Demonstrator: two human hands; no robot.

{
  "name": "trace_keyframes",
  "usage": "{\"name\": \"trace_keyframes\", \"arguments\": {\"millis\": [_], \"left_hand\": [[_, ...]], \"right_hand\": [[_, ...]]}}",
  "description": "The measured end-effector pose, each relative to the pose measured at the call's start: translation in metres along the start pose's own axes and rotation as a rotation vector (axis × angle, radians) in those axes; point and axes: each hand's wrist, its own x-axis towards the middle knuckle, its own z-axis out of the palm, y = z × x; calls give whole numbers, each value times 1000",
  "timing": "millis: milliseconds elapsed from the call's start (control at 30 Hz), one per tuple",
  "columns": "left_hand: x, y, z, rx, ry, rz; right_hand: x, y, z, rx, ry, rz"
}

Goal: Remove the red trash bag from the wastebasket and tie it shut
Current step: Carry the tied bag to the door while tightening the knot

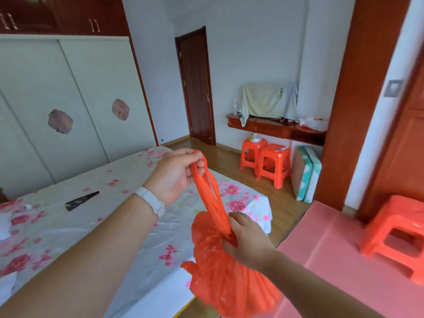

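The bag is bright orange-red, slightly see-through, with its handles the same red. Left of the bag, a white band sits on a wrist. Behind the bag, the bedsheet is pale cream to white, printed with pink and red roses and a few green leaves. On the sheet, left of the bag, lies a black object. Beyond the bag stand two orange-red stools; a third stool of the same colour is right of the bag, on a pink surface. Far behind the bag, the door is dark reddish brown, the walls pale bluish white, and the wardrobe pale grey-green with two mottled pink flower motifs.
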Motion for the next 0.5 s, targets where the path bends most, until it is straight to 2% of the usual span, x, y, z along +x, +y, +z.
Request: {"name": "trace_keyframes", "arguments": {"millis": [167,500], "left_hand": [[53,-25,32,-54,-80,-49],[197,-69,86,-85,-356,-111]], "right_hand": [[0,49,-9,-82,-40,70],[50,159,-13,-161,-48,288]]}}
